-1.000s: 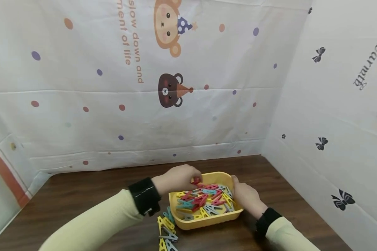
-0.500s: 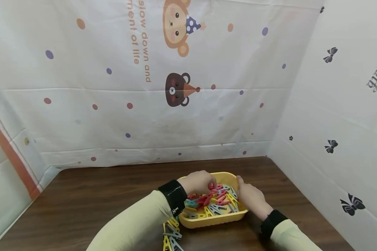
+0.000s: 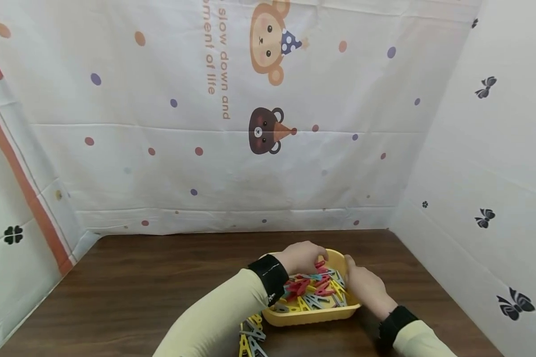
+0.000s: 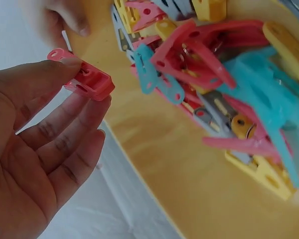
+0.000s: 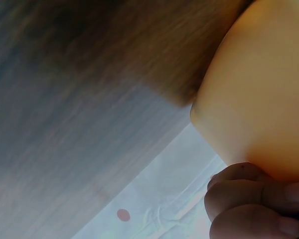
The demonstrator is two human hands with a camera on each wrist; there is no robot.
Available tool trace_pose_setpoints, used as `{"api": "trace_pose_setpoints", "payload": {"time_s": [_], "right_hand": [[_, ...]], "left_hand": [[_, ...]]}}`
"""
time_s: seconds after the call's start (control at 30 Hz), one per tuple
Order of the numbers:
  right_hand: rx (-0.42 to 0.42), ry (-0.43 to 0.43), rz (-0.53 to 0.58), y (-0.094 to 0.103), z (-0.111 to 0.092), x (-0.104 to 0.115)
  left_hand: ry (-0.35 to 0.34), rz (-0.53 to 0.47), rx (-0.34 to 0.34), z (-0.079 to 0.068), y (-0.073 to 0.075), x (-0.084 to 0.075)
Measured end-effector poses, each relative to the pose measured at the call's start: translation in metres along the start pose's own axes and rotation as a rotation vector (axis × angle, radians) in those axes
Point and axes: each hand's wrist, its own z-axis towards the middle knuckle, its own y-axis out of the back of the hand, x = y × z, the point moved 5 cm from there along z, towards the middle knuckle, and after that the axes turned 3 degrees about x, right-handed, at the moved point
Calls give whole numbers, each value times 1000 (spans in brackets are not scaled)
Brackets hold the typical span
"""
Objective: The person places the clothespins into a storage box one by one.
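Between the thumb and fingers of my left hand (image 3: 304, 257) is a red clothespin (image 4: 92, 82), pinched above the back part of a yellow plastic basket (image 3: 312, 318). Red, yellow, grey and teal clothespins (image 4: 199, 55) lie in a loose heap inside the basket. My right hand (image 3: 369, 287) grips the basket's right wall, thumb at the rim; in the right wrist view its curled fingers (image 5: 239, 196) press against the outside of that wall. The left forearm covers part of the basket's left side in the head view.
A small group of yellow and grey clothespins (image 3: 252, 337) lies on the dark wooden table (image 3: 161, 277) left of the basket, partly hidden by the left sleeve. Printed white sheets (image 3: 196, 168) rise behind and to the right of the table.
My left hand has moved rightward over the basket, keeping the red clothespin. The right hand stays on the basket wall. The head view has turned slightly left.
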Motion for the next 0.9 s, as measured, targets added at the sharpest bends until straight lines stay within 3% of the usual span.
{"api": "trace_pose_setpoints", "payload": {"time_s": [0.4, 0.63, 0.9], "right_hand": [[-13, -7, 2, 6, 0, -7], [-14, -2, 17, 5, 2, -4], [-16, -6, 12, -1, 2, -3]], "left_hand": [[30, -2, 25, 14, -14, -1], [35, 15, 27, 14, -10, -1], [35, 45, 47, 14, -22, 2]]}}
